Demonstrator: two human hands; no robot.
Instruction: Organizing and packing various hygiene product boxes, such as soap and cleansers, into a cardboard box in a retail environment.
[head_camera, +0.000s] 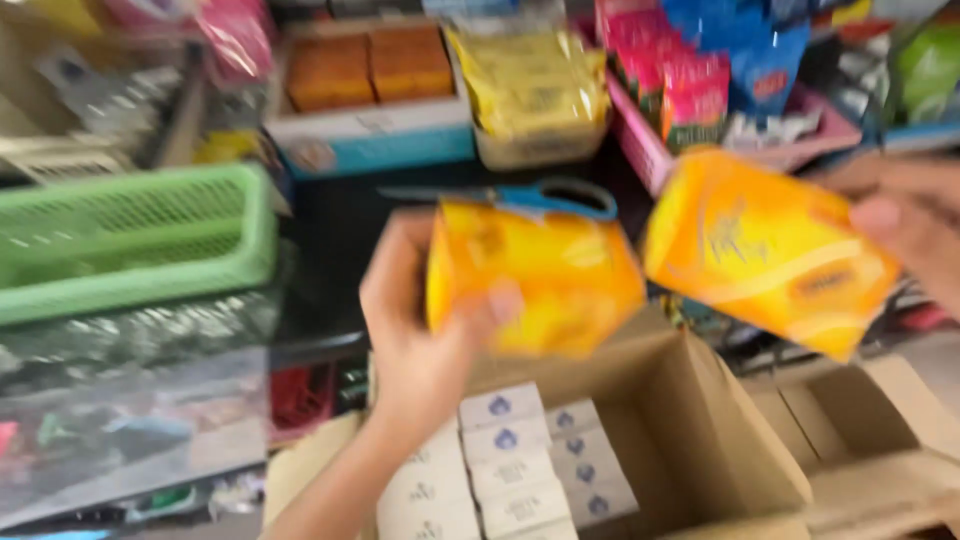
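Note:
My left hand (415, 320) grips a yellow-orange box (545, 275) by its left side, holding it above an open cardboard carton (700, 440). My right hand (905, 225) at the right edge holds a second yellow-orange box (765, 250), tilted, by its right end. Both boxes are blurred by motion. Inside the carton lie several small white boxes (520, 465) with blue marks, packed in rows.
A green plastic basket (130, 240) sits at the left. Blue-handled scissors (550, 195) lie behind the held boxes. Shelves at the back hold orange packs (365, 65), yellow packets (530, 85) and a pink basket (650, 150) of snack bags. Another open carton (880, 440) stands at the right.

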